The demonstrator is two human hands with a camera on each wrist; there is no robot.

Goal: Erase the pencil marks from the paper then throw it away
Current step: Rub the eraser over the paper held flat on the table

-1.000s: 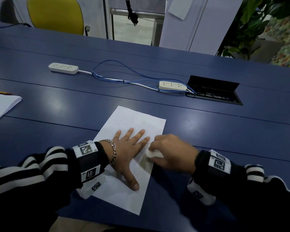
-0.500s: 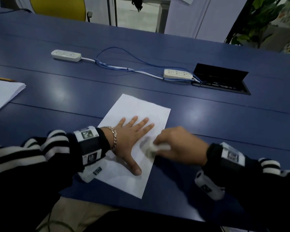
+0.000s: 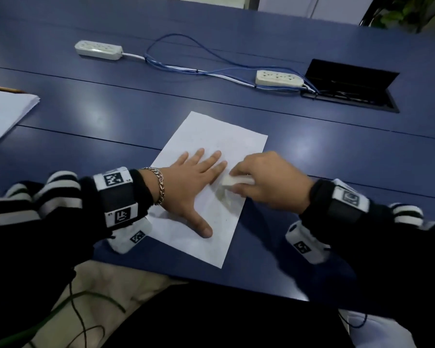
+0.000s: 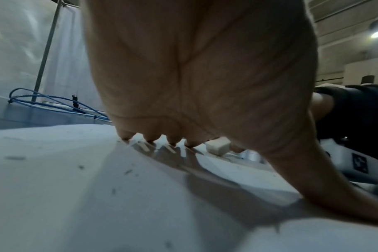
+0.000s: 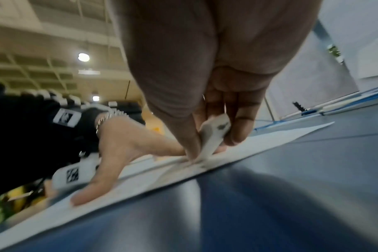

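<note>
A white sheet of paper [image 3: 219, 139] lies on the blue table [image 3: 111, 116], near its front edge. My left hand [image 3: 196, 182] presses flat on the sheet with fingers spread and thumb out. My right hand [image 3: 266, 182] pinches a white eraser [image 3: 236, 181] and holds it down on the paper near its right edge, beside the left fingertips. The right wrist view shows the eraser [image 5: 214, 136] between thumb and fingers, its end on the sheet [image 5: 270, 136]. From the left wrist, the eraser [image 4: 218, 146] sits just past my fingertips, and dark crumbs dot the paper [image 4: 76, 187].
A stack of white paper [image 3: 3, 114] with a pencil [image 3: 3, 88] behind it lies at the far left. Two power strips [image 3: 98, 50] [image 3: 279, 78] joined by blue cables [image 3: 186, 69] cross the back, beside an open cable hatch [image 3: 349, 89].
The right hand has shifted the eraser back and forth on the paper near its right edge. The left hand stays flat on the sheet. The head view has tipped further down.
</note>
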